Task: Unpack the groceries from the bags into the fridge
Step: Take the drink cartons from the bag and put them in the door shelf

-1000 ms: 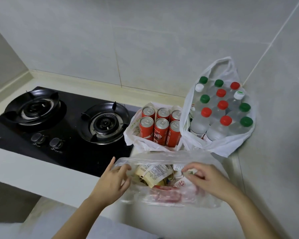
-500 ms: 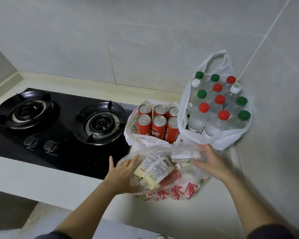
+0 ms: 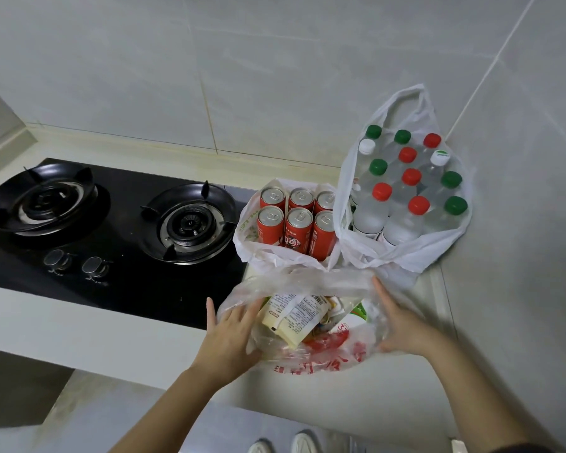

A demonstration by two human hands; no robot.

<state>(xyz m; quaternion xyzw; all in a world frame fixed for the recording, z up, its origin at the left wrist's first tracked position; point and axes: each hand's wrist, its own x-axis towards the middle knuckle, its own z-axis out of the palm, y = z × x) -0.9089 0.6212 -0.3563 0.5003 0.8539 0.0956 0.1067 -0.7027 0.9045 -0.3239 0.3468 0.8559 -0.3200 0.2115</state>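
Clear grocery bag point(image 3: 324, 361) stays just right of hob point(image 3: 128, 282), by its front corner. Since 0.5 s ago mouth spread wider. Left hand point(image 3: 229, 335) and right hand point(image 3: 402, 325) flank it, straight fingers pressing film, no clutch; right fingertips blurred, probably same.

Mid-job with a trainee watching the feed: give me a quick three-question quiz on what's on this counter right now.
1. Multiple choice: how many red drink cans show in the small white plastic bag? A four, B six, C nine.
2. True or false: the left hand and right hand touch opposite sides of the clear plastic bag with red print.
3. Fill in: the tall white plastic bag of clear water bottles stands to the ___ of the cans' bag.

Key: 1 B; 2 true; 3 right.
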